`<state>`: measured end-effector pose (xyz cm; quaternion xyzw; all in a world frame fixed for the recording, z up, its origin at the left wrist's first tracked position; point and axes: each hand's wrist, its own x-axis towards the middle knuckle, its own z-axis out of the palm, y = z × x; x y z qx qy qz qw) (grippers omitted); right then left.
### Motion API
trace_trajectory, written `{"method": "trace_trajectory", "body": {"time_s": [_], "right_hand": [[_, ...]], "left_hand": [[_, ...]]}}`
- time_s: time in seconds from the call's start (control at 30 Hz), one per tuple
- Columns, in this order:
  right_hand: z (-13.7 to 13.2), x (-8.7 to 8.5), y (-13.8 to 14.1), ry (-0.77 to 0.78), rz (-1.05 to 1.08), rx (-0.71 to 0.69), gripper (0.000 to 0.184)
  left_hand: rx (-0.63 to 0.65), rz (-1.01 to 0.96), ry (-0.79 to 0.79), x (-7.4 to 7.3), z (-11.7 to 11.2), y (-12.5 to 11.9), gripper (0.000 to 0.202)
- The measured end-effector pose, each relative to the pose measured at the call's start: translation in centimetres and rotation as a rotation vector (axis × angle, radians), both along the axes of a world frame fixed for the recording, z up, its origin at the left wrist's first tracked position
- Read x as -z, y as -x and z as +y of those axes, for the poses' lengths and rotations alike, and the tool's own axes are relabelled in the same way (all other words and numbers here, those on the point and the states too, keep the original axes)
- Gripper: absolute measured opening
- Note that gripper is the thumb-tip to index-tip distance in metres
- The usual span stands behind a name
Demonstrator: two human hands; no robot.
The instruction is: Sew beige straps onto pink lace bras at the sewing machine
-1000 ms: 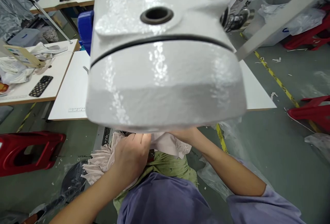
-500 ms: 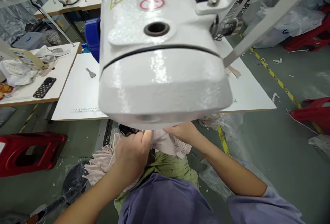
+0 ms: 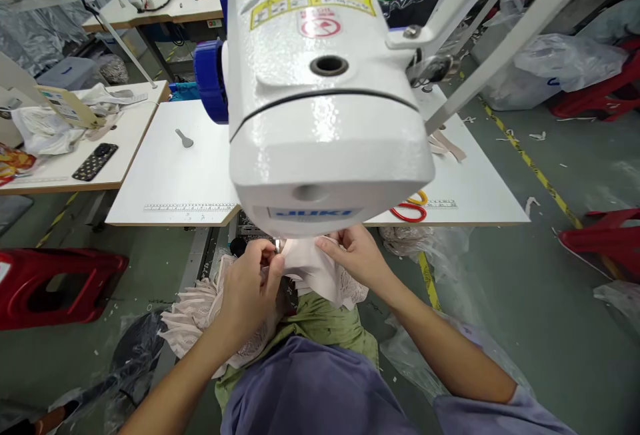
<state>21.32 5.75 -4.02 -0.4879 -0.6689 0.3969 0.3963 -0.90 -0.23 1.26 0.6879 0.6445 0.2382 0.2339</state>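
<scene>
pale pink lace fabric [image 3: 320,271], bunched, pinched under machine head

Left hand [image 3: 250,285]: we held it back upward, fingers curled in, thumb and forefinger pinched together at the tips. Right hand [image 3: 357,258]: we held it just beside the left, fingers bent and closed against the thumb. Left forearm [image 3: 185,381]: bare, angled up from lower left. Right forearm [image 3: 440,348]: bare, angled up from lower right. We held the wrists apart.
</scene>
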Motion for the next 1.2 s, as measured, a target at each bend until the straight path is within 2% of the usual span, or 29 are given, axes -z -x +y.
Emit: {"method": "trace_trajectory", "body": {"time_s": [0.07,0.1,0.17,0.23,0.3,0.4,0.47,0.53,0.57,0.6,0.67,0.73,0.8,0.87,0.93,1.0,1.03,1.1,1.2], "right_hand": [[-1.3,-0.3,-0.4,0.030,-0.080,-0.025,0.030],[-2.1,-0.7,-0.5,0.044,-0.123,-0.056,0.024],[-4.3,-1.6,-0.5,0.071,-0.164,-0.147,0.027],[-6.7,-2.4,-0.2,0.115,-0.114,-0.243,0.029],[-8.6,-2.6,0.2,0.183,-0.003,-0.290,0.030],[-9.9,-1.8,1.8,0.294,0.171,-0.295,0.032],[-9.6,-0.9,3.7,0.368,0.295,-0.358,0.031],[-8.6,-0.3,6.2,0.473,0.477,-0.455,0.056],[-8.0,-0.1,7.4,0.557,0.589,-0.471,0.067],[-7.5,0.1,8.6,0.664,0.703,-0.452,0.070],[-6.6,0.4,10.4,0.882,0.889,-0.318,0.057],[-6.1,1.1,11.3,0.968,0.959,-0.140,0.039],[-6.3,2.5,11.5,0.856,0.903,-0.010,0.033],[-6.9,4.2,11.0,0.642,0.743,0.065,0.033],[-7.7,5.9,10.4,0.416,0.523,0.081,0.027],[-8.6,7.1,9.6,0.197,0.292,0.030,0.017],[-8.9,7.5,9.2,0.095,0.193,-0.011,0.014],[-9.3,7.8,8.3,-0.054,0.048,-0.094,0.012],[-9.2,7.2,6.9,-0.125,-0.019,-0.099,0.010]], "left_hand": [[-0.008,-0.153,0.159,-0.3,0.1,0.3,0.031],[0.025,-0.203,0.232,-0.4,0.2,0.6,0.033],[0.139,-0.285,0.366,-0.5,0.3,1.0,0.035],[0.274,-0.408,0.489,-0.3,0.1,1.2,0.034],[0.345,-0.582,0.572,-0.1,-0.4,1.4,0.033],[0.249,-0.745,0.563,-0.3,-1.8,2.3,0.035],[0.155,-0.704,0.517,-1.1,-2.7,3.5,0.035],[0.100,-0.600,0.498,-2.0,-3.5,4.8,0.033],[0.080,-0.555,0.497,-2.4,-3.7,5.4,0.033],[0.068,-0.517,0.498,-2.7,-3.9,5.9,0.033],[0.079,-0.439,0.502,-2.6,-3.9,6.6,0.034],[0.064,-0.328,0.438,-1.6,-3.7,7.0,0.032],[-0.069,-0.157,0.238,0.3,-3.4,6.8,0.026],[-0.224,-0.096,0.094,2.6,-3.2,6.0,0.024],[-0.237,-0.272,0.191,4.8,-3.1,4.8,0.027],[-0.158,-0.517,0.365,6.4,-3.0,3.4,0.035],[-0.136,-0.595,0.406,7.0,-3.0,2.7,0.039],[-0.154,-0.641,0.386,7.4,-3.0,1.8,0.042],[-0.196,-0.644,0.315,6.7,-3.2,1.3,0.036]]}}
